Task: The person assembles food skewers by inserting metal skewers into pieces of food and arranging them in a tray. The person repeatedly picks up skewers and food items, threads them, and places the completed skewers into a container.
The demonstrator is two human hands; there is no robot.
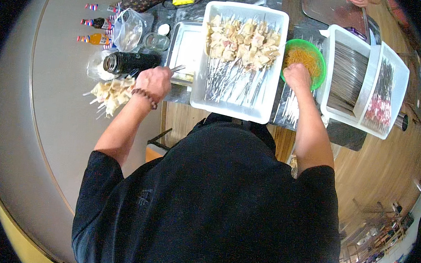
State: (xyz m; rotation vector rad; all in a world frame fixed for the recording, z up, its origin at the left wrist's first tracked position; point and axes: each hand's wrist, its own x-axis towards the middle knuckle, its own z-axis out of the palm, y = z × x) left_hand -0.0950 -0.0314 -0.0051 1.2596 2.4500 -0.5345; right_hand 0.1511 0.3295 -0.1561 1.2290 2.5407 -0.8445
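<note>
My left hand (154, 82) is closed round a bunch of food skewers (113, 94). Their pale, folded pieces hang out past the hand at the lower left, and bare stick ends poke out on its right. At the right, my right hand (297, 77) reaches into a green bowl (323, 73) of thin orange-yellow loops that look like rubber bands (303, 56). Its fingers are curled down among them, and their tips are hidden. Between my hands, a white plastic tub (200, 89) holds many more skewers (243, 41), with food at the far end and sticks toward me.
Left of the tub lies a metal tray (183, 49), beside a black flask (132, 63), a glass jar (156, 41) and bottles (99, 39). Tubs of bare sticks (349, 73) stand at the right. Another person's hand (359, 0) shows at the far right, by a large tray (333, 13).
</note>
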